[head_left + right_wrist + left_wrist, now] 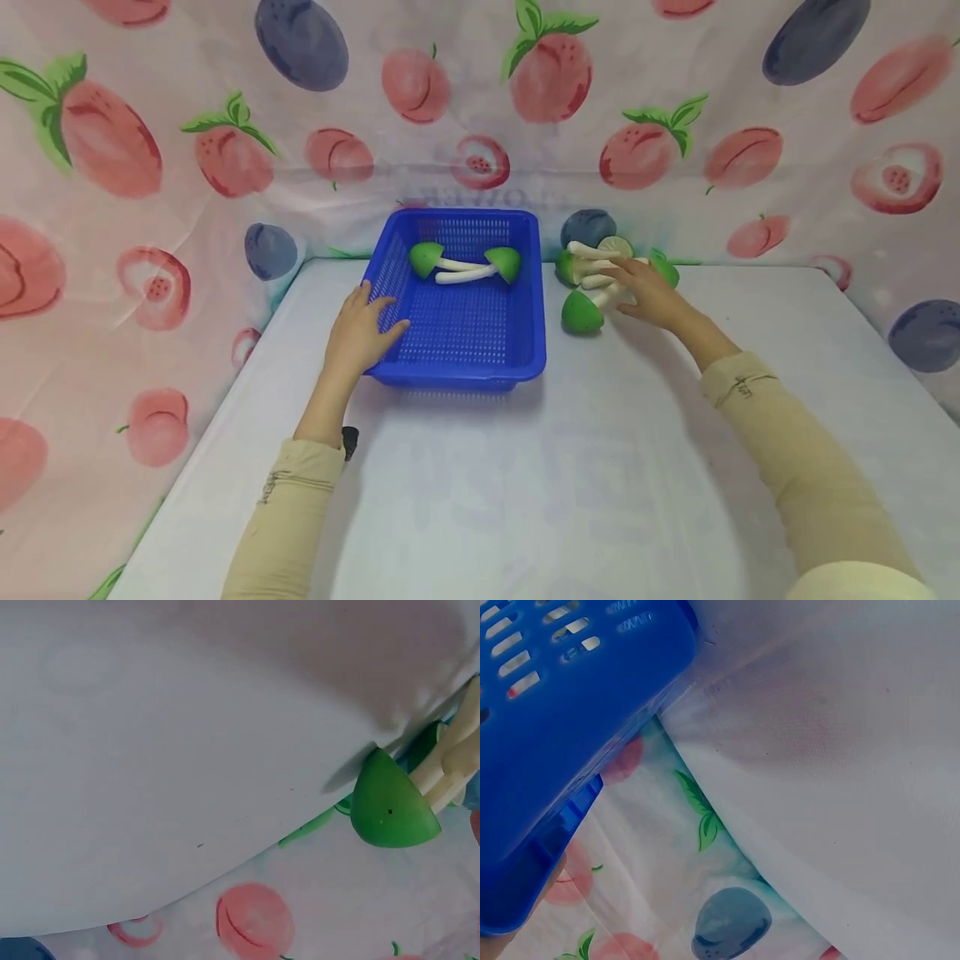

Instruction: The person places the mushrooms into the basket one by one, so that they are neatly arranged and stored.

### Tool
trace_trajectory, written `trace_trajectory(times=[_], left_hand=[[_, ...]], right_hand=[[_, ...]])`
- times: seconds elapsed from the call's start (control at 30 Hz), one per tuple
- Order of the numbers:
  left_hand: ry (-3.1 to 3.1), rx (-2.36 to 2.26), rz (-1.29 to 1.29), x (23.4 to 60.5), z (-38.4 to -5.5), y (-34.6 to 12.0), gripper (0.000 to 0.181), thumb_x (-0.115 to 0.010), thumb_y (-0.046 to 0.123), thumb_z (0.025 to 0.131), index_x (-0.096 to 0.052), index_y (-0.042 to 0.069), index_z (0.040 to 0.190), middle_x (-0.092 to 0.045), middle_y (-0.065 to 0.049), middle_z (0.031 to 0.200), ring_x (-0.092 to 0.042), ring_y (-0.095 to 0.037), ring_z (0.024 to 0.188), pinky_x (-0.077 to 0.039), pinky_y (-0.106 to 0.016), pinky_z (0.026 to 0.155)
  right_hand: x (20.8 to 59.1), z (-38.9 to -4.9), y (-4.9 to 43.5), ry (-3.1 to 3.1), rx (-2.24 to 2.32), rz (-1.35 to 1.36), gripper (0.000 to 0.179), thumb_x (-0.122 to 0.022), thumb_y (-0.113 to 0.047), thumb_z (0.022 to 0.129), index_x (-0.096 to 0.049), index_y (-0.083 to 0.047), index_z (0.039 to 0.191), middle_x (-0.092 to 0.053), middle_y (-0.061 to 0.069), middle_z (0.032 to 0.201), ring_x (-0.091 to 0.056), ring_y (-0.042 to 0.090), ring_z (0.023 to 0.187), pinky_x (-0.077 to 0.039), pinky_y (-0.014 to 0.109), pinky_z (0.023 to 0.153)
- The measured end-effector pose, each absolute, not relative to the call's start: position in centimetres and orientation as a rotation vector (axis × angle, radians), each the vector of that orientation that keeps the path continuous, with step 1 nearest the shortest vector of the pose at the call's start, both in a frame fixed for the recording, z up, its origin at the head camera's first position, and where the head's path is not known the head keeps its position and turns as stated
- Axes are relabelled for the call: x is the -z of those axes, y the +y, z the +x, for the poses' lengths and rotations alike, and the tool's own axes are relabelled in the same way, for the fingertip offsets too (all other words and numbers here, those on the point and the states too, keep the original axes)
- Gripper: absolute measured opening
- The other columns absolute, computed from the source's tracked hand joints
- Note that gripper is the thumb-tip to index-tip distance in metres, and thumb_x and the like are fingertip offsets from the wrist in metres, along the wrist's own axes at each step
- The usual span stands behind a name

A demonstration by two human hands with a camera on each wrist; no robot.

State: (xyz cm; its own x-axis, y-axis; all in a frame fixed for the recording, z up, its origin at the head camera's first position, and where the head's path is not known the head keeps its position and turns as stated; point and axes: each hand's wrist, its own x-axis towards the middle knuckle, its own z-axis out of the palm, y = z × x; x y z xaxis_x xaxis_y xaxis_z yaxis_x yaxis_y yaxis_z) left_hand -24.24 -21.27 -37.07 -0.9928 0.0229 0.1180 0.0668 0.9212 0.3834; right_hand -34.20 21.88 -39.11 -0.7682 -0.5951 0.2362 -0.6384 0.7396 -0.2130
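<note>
A blue plastic basket (457,367) stands on the white table, with two green-capped toy mushrooms (504,264) lying crossed inside near its back wall. My left hand (358,333) rests on the basket's left rim, fingers spread and the thumb over the inside. To the right of the basket lies a pile of similar mushrooms with white stems (588,265). My right hand (652,292) reaches over this pile, its fingertips among the stems. A green cap (582,312) faces the front of the pile, its stem running under those fingers. In the right wrist view another green cap (394,802) shows; the fingertips' contact is partly hidden.
Behind the table (600,483) hangs a cloth (420,167) printed with peaches and dark blue fruit. It meets the table's back edge and runs down the left side. A small black object (349,442) shows beside my left wrist.
</note>
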Motion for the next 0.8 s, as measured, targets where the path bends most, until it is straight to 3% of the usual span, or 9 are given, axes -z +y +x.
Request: trace_trajectory(times=[0.23, 0.5, 0.8], left_hand=[[-2.973, 0.601, -0.065, 37.0, -24.2, -21.2, 0.056, -0.057, 0.038, 0.091, -0.05, 0.002, 0.134, -0.02, -0.028, 0.153, -0.014, -0.042, 0.144, -0.02, -0.059, 0.114], [-2.973, 0.601, -0.065, 36.9, -24.2, -21.1, 0.055, -0.057, 0.037, 0.092, -0.05, 0.002, 0.134, -0.02, -0.028, 0.153, -0.015, -0.042, 0.143, -0.02, -0.058, 0.114], [-2.963, 0.592, -0.065, 36.9, -24.0, -21.1, 0.055, -0.057, 0.037, 0.091, -0.051, 0.002, 0.133, -0.021, -0.028, 0.152, -0.016, -0.042, 0.143, -0.02, -0.058, 0.114]], right_hand=[[40.2, -34.8, 21.8, -2.868, -0.288, 0.949, 0.065, -0.071, -0.001, 0.079, -0.041, -0.002, 0.137, -0.033, 0.029, 0.145, -0.024, 0.054, 0.134, -0.015, 0.074, 0.105], [40.8, -35.5, 21.5, -2.827, -0.185, 0.99, 0.055, -0.07, 0.002, 0.078, -0.052, -0.005, 0.129, -0.045, 0.025, 0.136, -0.038, 0.051, 0.125, -0.035, 0.069, 0.094], [41.3, -35.6, 20.9, -2.852, -0.071, 0.989, 0.038, -0.054, 0.007, 0.086, -0.059, -0.002, 0.122, -0.053, 0.026, 0.127, -0.044, 0.045, 0.122, -0.034, 0.065, 0.1]])
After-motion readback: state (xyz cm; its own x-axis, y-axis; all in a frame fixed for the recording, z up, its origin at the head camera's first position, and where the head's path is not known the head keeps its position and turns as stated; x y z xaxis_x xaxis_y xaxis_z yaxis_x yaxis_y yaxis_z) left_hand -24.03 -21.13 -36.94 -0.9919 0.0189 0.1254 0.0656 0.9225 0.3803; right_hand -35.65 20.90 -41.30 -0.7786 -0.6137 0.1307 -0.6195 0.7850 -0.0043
